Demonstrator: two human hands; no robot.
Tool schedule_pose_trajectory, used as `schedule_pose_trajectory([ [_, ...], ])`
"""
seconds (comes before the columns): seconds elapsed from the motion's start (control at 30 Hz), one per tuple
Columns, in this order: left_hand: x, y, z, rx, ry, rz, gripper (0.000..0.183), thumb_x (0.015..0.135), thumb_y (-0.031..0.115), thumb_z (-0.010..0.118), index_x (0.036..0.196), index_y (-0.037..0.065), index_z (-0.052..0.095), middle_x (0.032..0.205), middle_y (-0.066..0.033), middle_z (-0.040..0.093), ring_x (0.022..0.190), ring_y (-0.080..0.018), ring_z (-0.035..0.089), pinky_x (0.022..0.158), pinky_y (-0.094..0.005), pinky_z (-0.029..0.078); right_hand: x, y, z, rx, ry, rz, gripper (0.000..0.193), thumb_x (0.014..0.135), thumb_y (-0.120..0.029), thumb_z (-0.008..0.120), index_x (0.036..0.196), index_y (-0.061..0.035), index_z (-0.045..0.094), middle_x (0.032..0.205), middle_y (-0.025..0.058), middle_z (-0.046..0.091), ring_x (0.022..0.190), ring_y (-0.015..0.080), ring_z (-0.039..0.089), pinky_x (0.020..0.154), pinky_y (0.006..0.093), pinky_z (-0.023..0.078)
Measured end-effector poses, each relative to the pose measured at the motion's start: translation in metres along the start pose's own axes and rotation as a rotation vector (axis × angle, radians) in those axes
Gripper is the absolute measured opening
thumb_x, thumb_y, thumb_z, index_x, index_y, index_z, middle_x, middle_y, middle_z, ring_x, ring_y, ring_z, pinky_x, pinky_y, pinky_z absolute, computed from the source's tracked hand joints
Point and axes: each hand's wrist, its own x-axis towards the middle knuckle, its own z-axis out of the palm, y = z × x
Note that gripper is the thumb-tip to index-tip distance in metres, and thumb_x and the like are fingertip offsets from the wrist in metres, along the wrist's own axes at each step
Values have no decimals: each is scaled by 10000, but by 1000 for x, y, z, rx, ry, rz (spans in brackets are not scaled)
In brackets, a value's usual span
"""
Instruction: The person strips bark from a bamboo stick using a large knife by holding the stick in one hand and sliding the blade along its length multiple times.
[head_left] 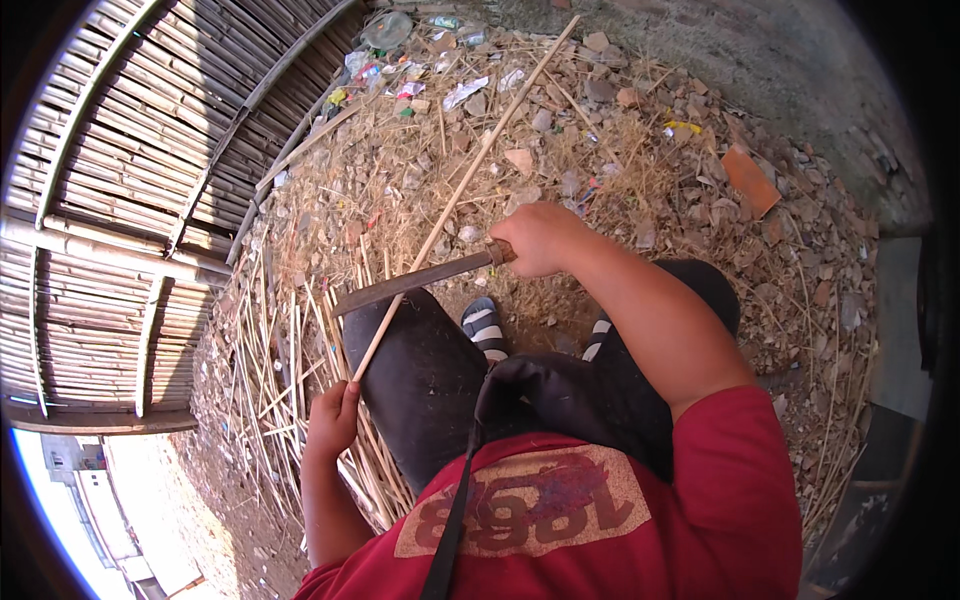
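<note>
My left hand (333, 420) is closed round the near end of a long, thin bamboo strip (455, 196). From there the strip slants over my left thigh and away to the upper right. My right hand (540, 240) grips the wooden handle of a long-bladed knife (418, 280). Its dark, straight blade points left and lies across the strip, just above my left knee. Beside my left leg, many more pale bamboo strips (290, 370) lie in a loose heap on the ground, partly hidden by my left hand and forearm.
A bamboo slat fence (130, 150) stands on the left. Broken bricks, dry grass and litter cover the ground, with an orange tile piece (750, 182) at the right. A grey wall (800, 90) runs along the far right. My sandalled feet (484, 328) are between my knees.
</note>
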Motion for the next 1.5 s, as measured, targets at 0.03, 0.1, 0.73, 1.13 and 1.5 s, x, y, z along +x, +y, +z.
schedule_pose_trajectory([
  [0.03,0,1,-2,-24,-37,-37,481,1056,374,494,788,-23,540,629,-110,507,605,-199,451,599,-388,412,6,17,6,67,17,59,234,732,-239,693,923,-105,683,848,171,696,839,382,677,728,476,529],
  [0.1,2,3,-4,-57,-78,-63,491,1067,390,468,804,-18,540,656,-68,494,656,-154,438,626,-368,411,9,42,2,192,89,213,257,736,-224,682,961,-99,695,885,176,703,858,379,680,744,471,532],
  [0.73,3,8,-11,4,-49,1,472,1050,364,500,843,-50,591,651,-231,551,588,-339,518,623,-448,449,8,28,-5,206,33,221,313,726,-206,670,1013,-86,700,943,180,711,907,360,684,808,443,541],
  [1.13,6,19,-21,97,-52,-3,473,1021,372,539,811,-44,610,677,-271,587,657,-466,585,630,-494,463,11,59,1,242,8,333,389,736,-257,704,1070,-58,686,1038,211,698,1002,358,673,852,444,536],
  [1.5,6,5,-12,20,-70,-3,479,1045,383,496,866,-44,618,668,-259,573,628,-418,582,643,-467,467,15,69,-9,380,89,444,311,751,-252,692,989,-51,701,966,184,710,938,345,688,832,440,536],
])
